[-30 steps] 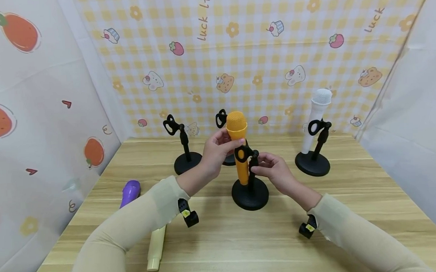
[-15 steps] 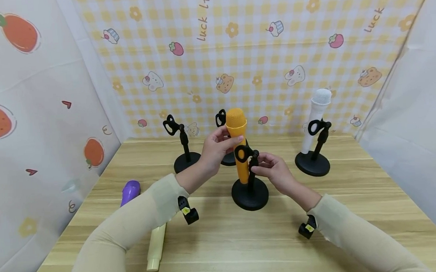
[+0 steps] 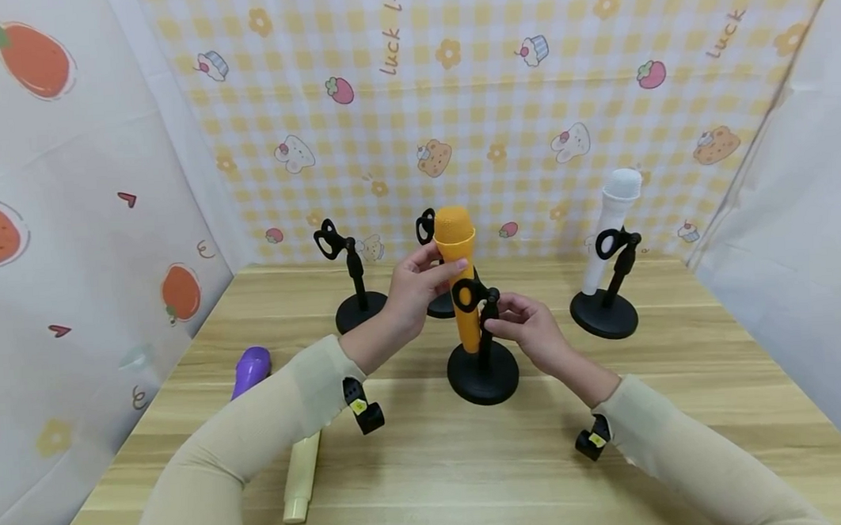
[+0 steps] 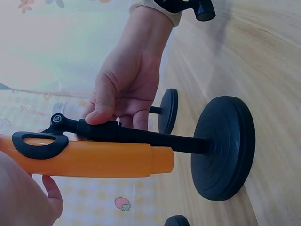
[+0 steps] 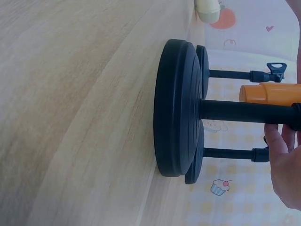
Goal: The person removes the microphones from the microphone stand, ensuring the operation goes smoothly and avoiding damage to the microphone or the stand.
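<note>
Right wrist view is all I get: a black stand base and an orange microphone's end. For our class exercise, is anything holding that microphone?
Observer: Yes. The left hand grips the orange microphone just below its head.
Operator: Is it in the clip?
Observer: Yes. The left wrist view shows its body passing through the clip of the stand.
Operator: Are there other microphones?
Observer: A white microphone sits in another stand at the far right.

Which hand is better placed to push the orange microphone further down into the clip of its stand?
Probably the left hand: it already grips the orange microphone just below its head. The right hand holds the stand at its clip, steadying it.
</note>
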Motion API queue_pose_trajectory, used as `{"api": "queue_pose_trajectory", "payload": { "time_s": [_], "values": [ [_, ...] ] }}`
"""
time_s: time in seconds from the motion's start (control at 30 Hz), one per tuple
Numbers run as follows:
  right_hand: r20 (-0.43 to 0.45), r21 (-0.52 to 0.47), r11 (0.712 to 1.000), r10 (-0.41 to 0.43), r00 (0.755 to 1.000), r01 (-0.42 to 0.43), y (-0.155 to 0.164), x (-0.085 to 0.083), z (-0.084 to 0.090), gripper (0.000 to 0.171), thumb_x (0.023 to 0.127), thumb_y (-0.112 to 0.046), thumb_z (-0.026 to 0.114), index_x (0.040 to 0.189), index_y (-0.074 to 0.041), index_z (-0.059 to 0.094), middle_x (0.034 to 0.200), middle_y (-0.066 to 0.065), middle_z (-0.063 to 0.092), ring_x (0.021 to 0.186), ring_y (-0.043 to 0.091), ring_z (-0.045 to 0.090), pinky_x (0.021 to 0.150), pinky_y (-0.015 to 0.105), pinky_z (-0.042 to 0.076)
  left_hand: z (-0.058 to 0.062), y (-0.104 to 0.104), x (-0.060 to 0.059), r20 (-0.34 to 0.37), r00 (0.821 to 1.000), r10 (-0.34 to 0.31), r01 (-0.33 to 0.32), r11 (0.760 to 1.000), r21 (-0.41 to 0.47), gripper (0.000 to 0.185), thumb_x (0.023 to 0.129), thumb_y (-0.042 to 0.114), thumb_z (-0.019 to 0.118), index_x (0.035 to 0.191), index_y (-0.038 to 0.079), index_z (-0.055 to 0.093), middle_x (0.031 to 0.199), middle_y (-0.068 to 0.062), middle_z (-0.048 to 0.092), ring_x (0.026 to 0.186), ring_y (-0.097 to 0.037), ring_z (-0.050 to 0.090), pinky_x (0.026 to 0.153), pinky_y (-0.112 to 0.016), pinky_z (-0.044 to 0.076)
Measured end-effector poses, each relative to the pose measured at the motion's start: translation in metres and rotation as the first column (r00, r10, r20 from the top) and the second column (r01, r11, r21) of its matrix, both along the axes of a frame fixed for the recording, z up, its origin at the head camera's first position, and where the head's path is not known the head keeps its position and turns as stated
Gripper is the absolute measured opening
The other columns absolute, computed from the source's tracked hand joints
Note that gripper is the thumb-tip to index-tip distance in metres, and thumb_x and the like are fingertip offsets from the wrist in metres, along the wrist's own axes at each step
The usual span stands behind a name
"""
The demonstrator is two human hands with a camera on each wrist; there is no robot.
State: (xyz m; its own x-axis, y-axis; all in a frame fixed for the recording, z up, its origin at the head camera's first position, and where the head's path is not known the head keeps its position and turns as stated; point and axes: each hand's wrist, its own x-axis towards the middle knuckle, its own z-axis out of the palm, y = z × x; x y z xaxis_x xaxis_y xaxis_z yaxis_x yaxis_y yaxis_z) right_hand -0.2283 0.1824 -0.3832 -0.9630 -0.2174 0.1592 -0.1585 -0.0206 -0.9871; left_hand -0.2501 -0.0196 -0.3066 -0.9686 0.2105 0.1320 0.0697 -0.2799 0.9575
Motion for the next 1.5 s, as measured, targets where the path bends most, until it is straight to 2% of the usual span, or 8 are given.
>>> {"api": "queue_pose_trajectory", "payload": {
  "time_s": [0.13, 0.77, 1.07, 1.3, 1.5],
  "values": [
    [-0.006, 0.009, 1.0, 0.001, 1.0, -0.001, 0.0, -0.001, 0.001, 0.033, 0.089, -0.002, 0.069, 0.117, 0.009, 0.056, 0.097, 0.006, 0.065, 0.093, 0.017, 0.066, 0.085, 0.033, 0.054, 0.003, 0.0, -0.001, -0.025, 1.0, 0.005, -0.005, 1.0, 0.008, 0.036, 0.088, 0.013, 0.073, 0.123, 0.008, 0.065, 0.115, -0.007, 0.065, 0.102, -0.021, 0.059, 0.091, -0.039, 0.049],
    [0.003, -0.008, 1.0, 0.007, 1.0, -0.006, 0.001, -0.001, 0.0, 0.043, 0.089, -0.001, 0.069, 0.123, 0.016, 0.049, 0.097, 0.006, 0.065, 0.093, 0.016, 0.066, 0.085, 0.033, 0.054, 0.01, 0.0, -0.003, -0.04, 0.999, -0.005, 0.007, 0.999, 0.05, 0.038, 0.09, 0.012, 0.07, 0.127, 0.007, 0.062, 0.119, -0.008, 0.064, 0.106, -0.022, 0.058, 0.093, -0.039, 0.046],
    [0.013, -0.024, 1.0, 0.008, 1.0, -0.008, 0.0, 0.001, 0.001, 0.034, 0.088, 0.001, 0.069, 0.119, 0.008, 0.057, 0.097, 0.006, 0.065, 0.093, 0.016, 0.066, 0.085, 0.033, 0.054, 0.018, 0.001, -0.005, -0.069, 0.998, -0.01, 0.02, 0.99, 0.14, 0.038, 0.091, 0.008, 0.068, 0.128, 0.003, 0.061, 0.119, -0.009, 0.064, 0.106, -0.022, 0.058, 0.092, -0.038, 0.047],
    [0.014, -0.025, 1.0, 0.009, 1.0, -0.009, 0.0, 0.001, 0.0, 0.041, 0.088, 0.003, 0.068, 0.123, 0.016, 0.05, 0.096, 0.004, 0.064, 0.092, 0.015, 0.066, 0.084, 0.032, 0.054, 0.019, -0.001, -0.009, -0.064, 0.998, -0.012, 0.025, 0.98, 0.2, 0.04, 0.091, 0.005, 0.066, 0.13, 0.002, 0.059, 0.121, -0.009, 0.063, 0.108, -0.022, 0.058, 0.094, -0.04, 0.047],
    [0.015, -0.043, 0.999, 0.011, 1.0, -0.011, -0.001, 0.001, 0.0, 0.041, 0.088, 0.004, 0.067, 0.123, 0.016, 0.05, 0.096, 0.003, 0.064, 0.092, 0.015, 0.066, 0.084, 0.032, 0.054, 0.02, -0.002, -0.008, -0.063, 0.998, -0.008, 0.021, 0.977, 0.212, 0.039, 0.091, 0.005, 0.067, 0.129, 0.001, 0.06, 0.119, -0.009, 0.064, 0.107, -0.022, 0.058, 0.091, -0.039, 0.048]
  ]
}}
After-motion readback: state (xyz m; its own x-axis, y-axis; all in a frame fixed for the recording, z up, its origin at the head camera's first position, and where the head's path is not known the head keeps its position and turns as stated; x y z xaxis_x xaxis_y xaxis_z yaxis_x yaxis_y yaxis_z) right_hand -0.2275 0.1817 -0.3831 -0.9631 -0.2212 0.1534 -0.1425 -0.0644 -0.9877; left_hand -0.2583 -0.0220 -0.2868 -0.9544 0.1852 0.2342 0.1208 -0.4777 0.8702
